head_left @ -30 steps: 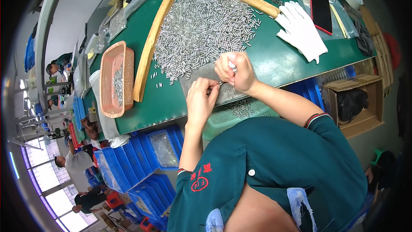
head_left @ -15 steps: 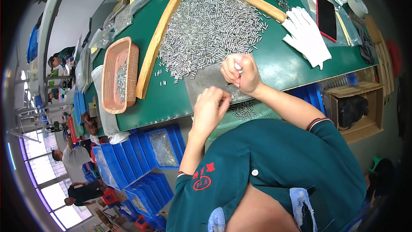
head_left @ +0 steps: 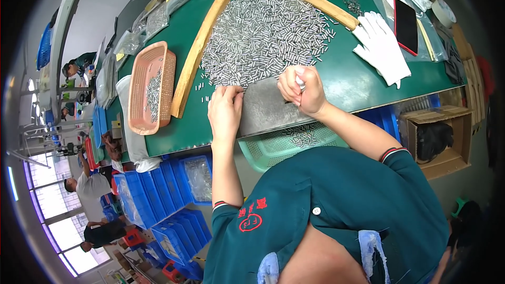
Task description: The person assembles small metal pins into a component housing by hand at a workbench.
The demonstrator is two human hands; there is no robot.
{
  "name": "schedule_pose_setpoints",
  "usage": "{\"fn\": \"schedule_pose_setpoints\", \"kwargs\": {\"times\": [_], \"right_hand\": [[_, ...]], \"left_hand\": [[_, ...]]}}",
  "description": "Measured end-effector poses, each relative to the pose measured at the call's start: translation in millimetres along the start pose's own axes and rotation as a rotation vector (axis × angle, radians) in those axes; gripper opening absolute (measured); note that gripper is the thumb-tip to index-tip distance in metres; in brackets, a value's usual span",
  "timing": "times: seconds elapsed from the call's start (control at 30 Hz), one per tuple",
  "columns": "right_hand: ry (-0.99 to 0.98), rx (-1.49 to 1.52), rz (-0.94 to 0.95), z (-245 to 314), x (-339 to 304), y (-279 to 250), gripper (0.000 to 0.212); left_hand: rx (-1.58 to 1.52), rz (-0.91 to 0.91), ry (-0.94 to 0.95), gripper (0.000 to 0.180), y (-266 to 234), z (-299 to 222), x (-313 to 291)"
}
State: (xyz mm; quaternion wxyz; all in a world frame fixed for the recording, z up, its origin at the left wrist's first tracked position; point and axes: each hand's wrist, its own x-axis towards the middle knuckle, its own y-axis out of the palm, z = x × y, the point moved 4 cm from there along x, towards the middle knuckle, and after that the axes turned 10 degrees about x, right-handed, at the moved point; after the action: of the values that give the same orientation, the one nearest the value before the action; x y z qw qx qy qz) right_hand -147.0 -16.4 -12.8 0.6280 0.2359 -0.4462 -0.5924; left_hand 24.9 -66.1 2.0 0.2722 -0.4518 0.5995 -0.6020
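Observation:
A broad heap of small metal pins [head_left: 263, 37] lies on the green table [head_left: 347, 84]. My left hand [head_left: 224, 114] is at the near left edge of the heap, fingers curled down and drawn together; what is under its fingertips is hidden. Over the grey metal plate [head_left: 263, 106], my right hand [head_left: 305, 92] is closed in a fist round a slim object with a white end [head_left: 300, 82], mostly covered by the fingers. Below the plate's front edge, a light green plastic basket [head_left: 258, 152] holds more pins.
Two wooden strips [head_left: 202, 47] border the heap. At left stands an orange basket [head_left: 138, 89] with some pins. To the right lie a white glove [head_left: 383, 50] and a phone [head_left: 405, 26]. Blue bins [head_left: 163, 184] stand below left, a cardboard box [head_left: 447, 163] below right.
My left hand has moved left and away from me, from beside the right hand above the plate to the heap's edge. The right hand stays closed over the plate, nearly in place.

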Motion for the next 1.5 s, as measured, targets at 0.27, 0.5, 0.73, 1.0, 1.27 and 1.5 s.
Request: {"fn": "schedule_pose_setpoints", "kwargs": {"times": [0.27,0.5,0.73,1.0,1.27,1.5], "right_hand": [[-0.005,0.002,-0.053,0,1,-1,0.04],[-0.041,-0.026,-0.058,2,0,-1,0.041],[-0.043,0.023,-0.059,1,0,-3,0.041],[-0.09,-0.188,0.041,1,-3,5,0.039],[-0.06,-0.087,-0.113,1,2,-1,0.042],[-0.05,0.058,-0.156,2,3,-5,0.042]], "left_hand": [[-0.235,0.095,0.151,0.009,8,-56,-17],[-0.292,0.087,0.113,0.011,15,-58,-19],[-0.282,0.101,0.091,0.011,14,-59,-20],[-0.264,0.093,0.148,0.011,13,-59,-16],[-0.165,0.11,0.219,0.01,6,-63,-12],[-0.167,0.119,0.333,0.008,2,-66,-13]]}}
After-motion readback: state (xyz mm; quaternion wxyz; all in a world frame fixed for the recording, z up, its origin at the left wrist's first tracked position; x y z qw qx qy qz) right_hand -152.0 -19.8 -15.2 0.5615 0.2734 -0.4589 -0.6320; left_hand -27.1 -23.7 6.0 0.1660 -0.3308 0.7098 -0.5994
